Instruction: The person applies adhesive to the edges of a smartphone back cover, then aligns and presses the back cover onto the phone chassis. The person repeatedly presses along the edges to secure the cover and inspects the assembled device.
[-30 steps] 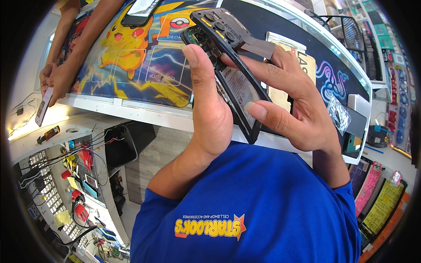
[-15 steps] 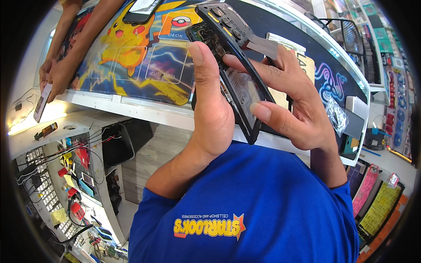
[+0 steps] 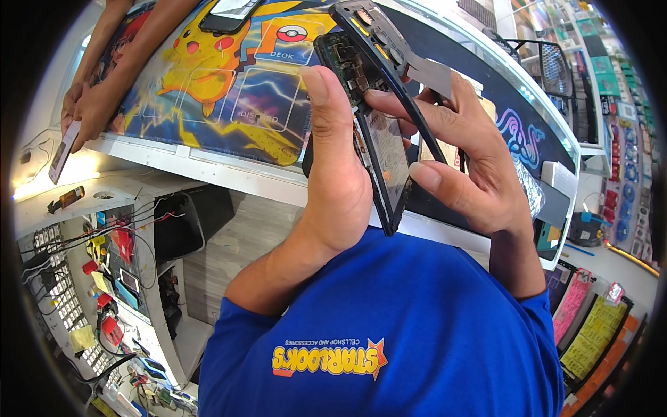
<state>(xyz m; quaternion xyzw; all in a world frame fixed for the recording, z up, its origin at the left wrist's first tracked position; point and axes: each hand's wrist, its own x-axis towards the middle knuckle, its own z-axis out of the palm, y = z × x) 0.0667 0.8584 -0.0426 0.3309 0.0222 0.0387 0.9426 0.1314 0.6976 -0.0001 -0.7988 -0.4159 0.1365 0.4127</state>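
Observation:
My left hand (image 3: 337, 160) grips an opened smartphone (image 3: 390, 153), its thumb upright along the near side. The phone is tilted on edge, showing a circuit board (image 3: 344, 55) at the top and a battery below; my left fingers are mostly hidden behind it. In my right hand (image 3: 479, 167) is the black inner cover (image 3: 375, 35) with camera rings, held at an angle off the phone. One right fingertip reaches between cover and board, and the thumb is near the cover's lower end. A grey strip (image 3: 429, 75) hangs from the cover near my right fingers.
The glass-topped counter holds a colourful cartoon mat (image 3: 208, 90), another phone (image 3: 229, 15) and clear plastic wrap (image 3: 531, 194). At the far left, another person's hands (image 3: 87, 115) hold a phone (image 3: 64, 153). A cluttered lower bench with cables and a dark bin (image 3: 191, 226) stands left.
The black cover has come away from the phone, most visibly at its lower end, where a wider gap shows. Phone and cover have shifted slightly right in view.

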